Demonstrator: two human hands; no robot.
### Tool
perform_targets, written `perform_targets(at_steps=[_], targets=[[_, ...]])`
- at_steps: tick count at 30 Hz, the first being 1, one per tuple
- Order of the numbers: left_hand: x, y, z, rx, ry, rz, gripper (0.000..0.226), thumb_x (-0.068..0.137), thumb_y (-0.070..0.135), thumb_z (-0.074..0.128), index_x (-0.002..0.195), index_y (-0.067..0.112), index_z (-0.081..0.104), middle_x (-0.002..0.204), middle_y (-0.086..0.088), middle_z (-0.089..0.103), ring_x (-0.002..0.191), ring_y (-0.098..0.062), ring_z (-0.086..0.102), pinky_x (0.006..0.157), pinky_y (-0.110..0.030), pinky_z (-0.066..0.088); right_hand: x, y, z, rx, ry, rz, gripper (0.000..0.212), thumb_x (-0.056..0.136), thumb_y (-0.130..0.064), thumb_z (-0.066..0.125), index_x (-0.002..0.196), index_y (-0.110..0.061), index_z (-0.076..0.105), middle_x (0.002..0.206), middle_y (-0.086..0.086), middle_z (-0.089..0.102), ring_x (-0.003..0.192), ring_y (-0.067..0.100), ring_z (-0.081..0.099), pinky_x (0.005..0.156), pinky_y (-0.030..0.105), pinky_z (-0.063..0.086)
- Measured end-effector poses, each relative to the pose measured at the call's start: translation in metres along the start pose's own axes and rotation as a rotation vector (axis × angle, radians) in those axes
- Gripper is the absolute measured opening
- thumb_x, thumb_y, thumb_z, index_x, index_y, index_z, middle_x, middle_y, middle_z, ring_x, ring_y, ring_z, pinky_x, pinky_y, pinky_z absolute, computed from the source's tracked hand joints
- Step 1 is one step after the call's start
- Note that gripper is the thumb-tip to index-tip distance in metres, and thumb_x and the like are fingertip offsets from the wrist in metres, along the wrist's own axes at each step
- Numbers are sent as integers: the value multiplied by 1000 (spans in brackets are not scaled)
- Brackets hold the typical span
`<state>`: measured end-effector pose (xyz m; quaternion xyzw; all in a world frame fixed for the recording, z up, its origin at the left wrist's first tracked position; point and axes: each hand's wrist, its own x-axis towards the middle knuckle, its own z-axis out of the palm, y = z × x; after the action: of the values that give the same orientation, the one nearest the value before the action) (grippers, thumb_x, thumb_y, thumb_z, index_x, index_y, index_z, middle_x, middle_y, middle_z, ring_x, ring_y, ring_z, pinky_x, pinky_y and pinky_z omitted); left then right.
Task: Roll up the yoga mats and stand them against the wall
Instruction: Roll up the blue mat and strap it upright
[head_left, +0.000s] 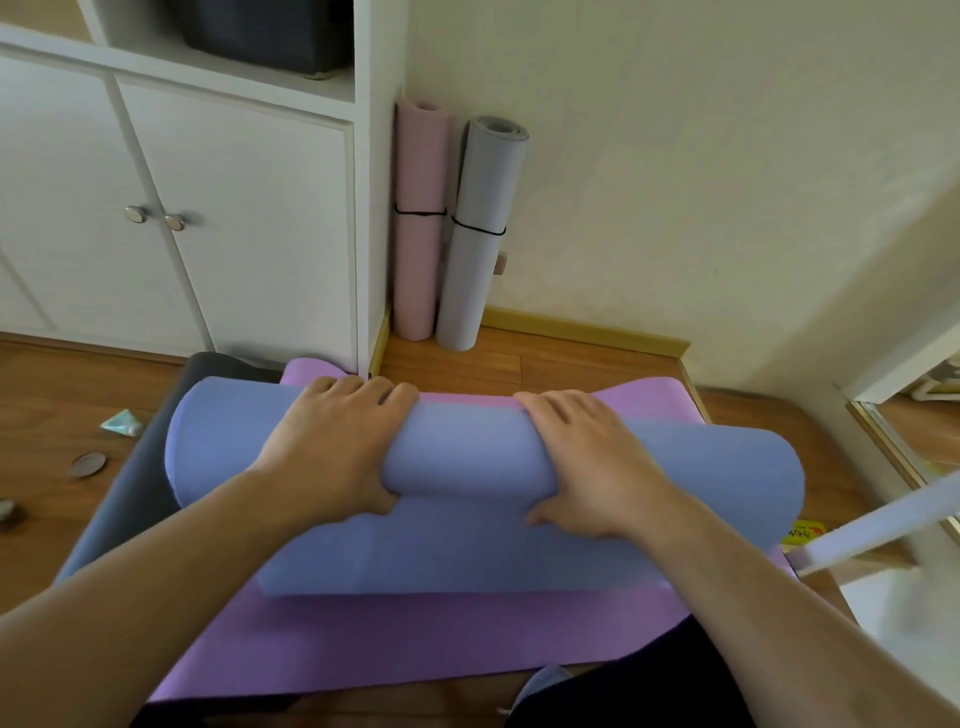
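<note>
Soft, even daylight, faint shadows, wide-angle bending at the edges, slight motion blur lower right.

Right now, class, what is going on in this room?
A person is rolling up a blue mat on the floor. The left hand and right hand both curl over the roll, which lies on a flat purple mat. A dark mat lies at the left. A pink roll and a grey roll already stand in the corner, each banded.
</note>
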<state>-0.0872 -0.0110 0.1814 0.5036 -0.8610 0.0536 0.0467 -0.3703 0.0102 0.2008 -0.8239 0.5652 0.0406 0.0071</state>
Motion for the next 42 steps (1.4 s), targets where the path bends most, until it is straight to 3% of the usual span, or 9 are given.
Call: perform_targets(at_steps=[3, 8, 13, 16, 20, 23, 28, 34, 42], targets=[[-3, -5, -9, -76, -64, -45, 80, 59, 70, 71, 128, 37, 51, 110, 14, 64, 94, -15, 61, 85, -34, 48, -3, 4, 2, -121, 3, 69, 135, 64, -58, 91, 165, -20, 10, 153, 3, 40, 143, 30, 38, 124, 39, 26], [-7, -9, -14, -173, -257, -74, 79, 59, 74, 74, 126, 43, 47, 110, 18, 62, 92, -9, 58, 76, -26, 42, -3, -4, 19, -184, 39, 11, 106, 63, -57, 84, 149, -17, 36, 134, 6, 56, 123, 33, 55, 108, 44, 43], [-13, 9, 3, -27, -79, -23, 103, 52, 74, 72, 140, 25, 50, 121, 3, 59, 112, -24, 56, 102, -39, 46, 1, -9, 14, -132, 41, 32, 80, 62, -49, 80, 129, -23, 45, 116, 2, 62, 108, 31, 61, 91, 45, 49], [-12, 37, 19, 57, -14, -12, 124, 42, 71, 86, 145, 12, 48, 123, -11, 58, 109, -36, 58, 98, -50, 50, 2, -17, 11, -87, 40, 14, 76, 62, -47, 76, 129, -26, 46, 114, -1, 65, 106, 30, 63, 89, 43, 50], [-4, 38, 25, 4, -73, 7, 93, 66, 61, 81, 141, 22, 43, 123, -1, 58, 106, -25, 59, 97, -42, 49, -1, -26, 18, -113, 25, -30, 100, 61, -57, 80, 145, -22, 40, 128, 3, 57, 117, 30, 56, 105, 44, 44], [4, 23, 9, -113, -151, -12, 84, 64, 65, 78, 135, 33, 44, 117, 10, 60, 101, -16, 60, 92, -35, 51, -6, -23, 23, -213, 63, -52, 131, 48, -57, 91, 156, -14, 31, 136, 10, 48, 120, 34, 49, 111, 47, 41], [4, 21, -2, -188, -290, -16, 90, 60, 70, 80, 134, 37, 42, 114, 13, 59, 99, -13, 59, 90, -34, 53, -7, -28, 26, -193, 49, -24, 112, 53, -52, 90, 146, -18, 37, 125, 5, 56, 109, 32, 58, 95, 45, 49], [-6, 43, 15, 57, -95, -3, 116, 63, 68, 83, 153, 19, 29, 140, -5, 44, 128, -28, 48, 113, -43, 40, -2, -32, 18, -103, 2, 14, 91, 62, -47, 80, 142, -25, 42, 131, 1, 59, 118, 29, 59, 99, 45, 46], [1, 29, -2, -131, -47, -10, 88, 61, 63, 82, 132, 27, 45, 118, 8, 62, 102, -17, 61, 93, -35, 51, -5, -43, 18, -170, 141, -49, 128, 49, -54, 92, 156, -15, 34, 134, 8, 48, 120, 33, 48, 111, 45, 40]])
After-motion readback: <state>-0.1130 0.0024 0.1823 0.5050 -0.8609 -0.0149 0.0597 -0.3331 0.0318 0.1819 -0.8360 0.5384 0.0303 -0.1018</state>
